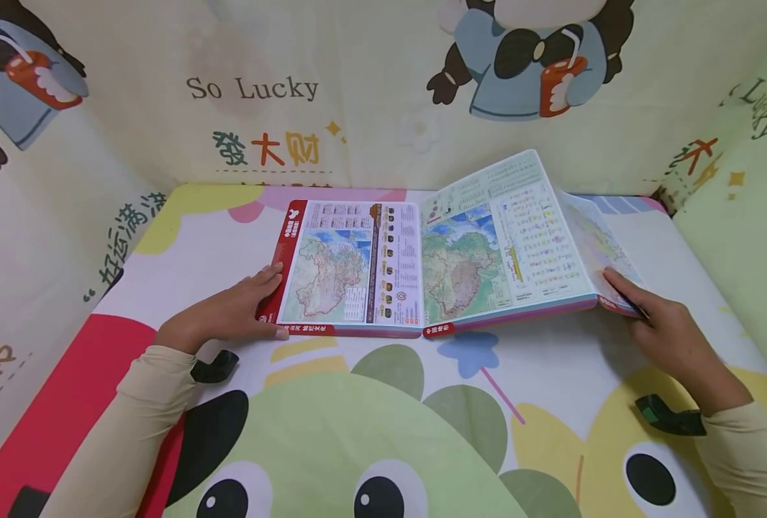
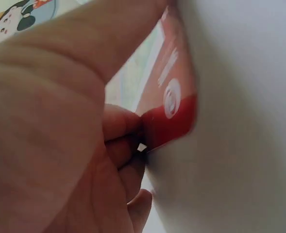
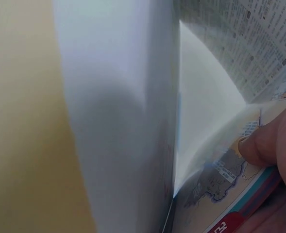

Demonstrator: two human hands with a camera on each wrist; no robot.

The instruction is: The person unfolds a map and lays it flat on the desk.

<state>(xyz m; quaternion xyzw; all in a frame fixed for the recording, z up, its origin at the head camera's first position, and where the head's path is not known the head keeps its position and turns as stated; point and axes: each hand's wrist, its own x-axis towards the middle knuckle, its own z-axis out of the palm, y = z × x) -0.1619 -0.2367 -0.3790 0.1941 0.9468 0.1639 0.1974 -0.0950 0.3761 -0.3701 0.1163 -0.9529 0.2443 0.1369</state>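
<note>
An open map book [image 1: 357, 331] with thick leaves lies on the table, its left side flat. One right-hand leaf [image 1: 545, 244] stands tilted up; another map leaf [image 1: 606, 237] shows behind it. My left hand [image 1: 234, 309] holds the lower left corner, fingers along the red border and thumb by the bottom edge. In the left wrist view, fingers [image 2: 121, 121] touch the red corner [image 2: 172, 116]. My right hand [image 1: 671, 327] grips the book's right part at its lower edge. The right wrist view has the thumb [image 3: 261, 145] on a map page, the other fingers partly hidden below.
A printed cloth [image 1: 332, 432] with cartoon figures covers the table. Behind stands a cream cloth wall [image 1: 370, 86] with lettering and drawings; a green-tinted side panel [image 1: 752, 216] rises on the right. Black wrist mounts [image 1: 215, 367] sit at both cuffs.
</note>
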